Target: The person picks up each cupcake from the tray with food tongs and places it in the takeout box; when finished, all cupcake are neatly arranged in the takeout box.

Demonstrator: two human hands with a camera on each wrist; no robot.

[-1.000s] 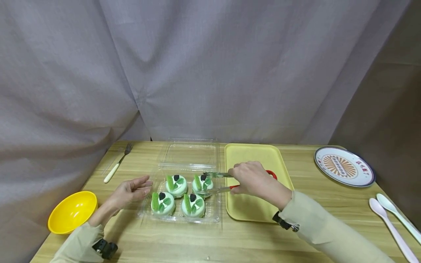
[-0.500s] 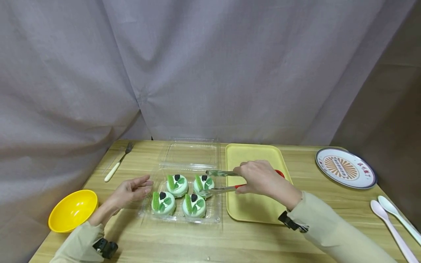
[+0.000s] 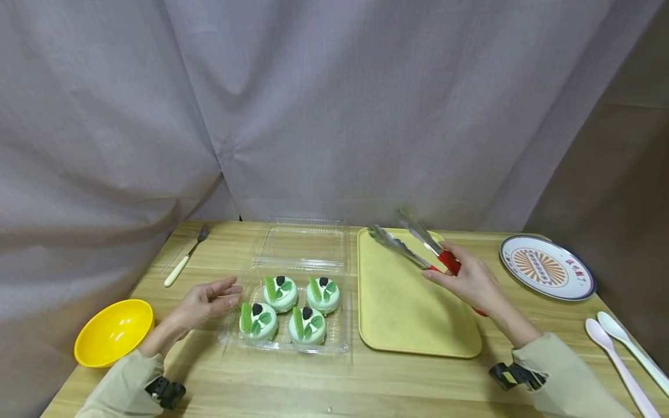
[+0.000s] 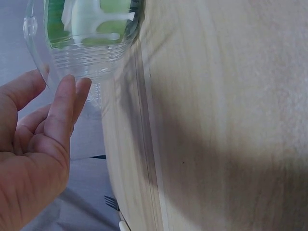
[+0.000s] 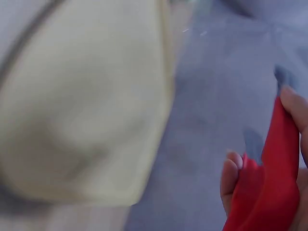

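Several pale green round cakes (image 3: 307, 326), each topped with a dark berry and green leaves, sit in a clear plastic box (image 3: 334, 342) whose lid (image 3: 303, 244) lies folded back. My right hand (image 3: 467, 281) grips red-handled metal tongs (image 3: 399, 247) above a yellow tray (image 3: 413, 313). The tongs' arms are spread, with nothing between them. At the box's left side is my left hand (image 3: 206, 305), fingers extended and loosely bent, holding nothing. In the left wrist view its fingertips are by the clear box wall (image 4: 82, 57); contact cannot be told. The right wrist view is blurred.
A yellow bowl (image 3: 115, 334) stands at the left edge, with a fork (image 3: 188, 255) behind it. On the right lie a patterned plate (image 3: 549, 268), a pink spoon (image 3: 622, 366) and a pale green spoon (image 3: 635, 348). A grey curtain (image 3: 334, 116) hangs behind the table.
My right hand has drawn the tongs away from the back right cake, to the right and up over the tray, their tips now pointing toward the back. The left hand has hardly moved.
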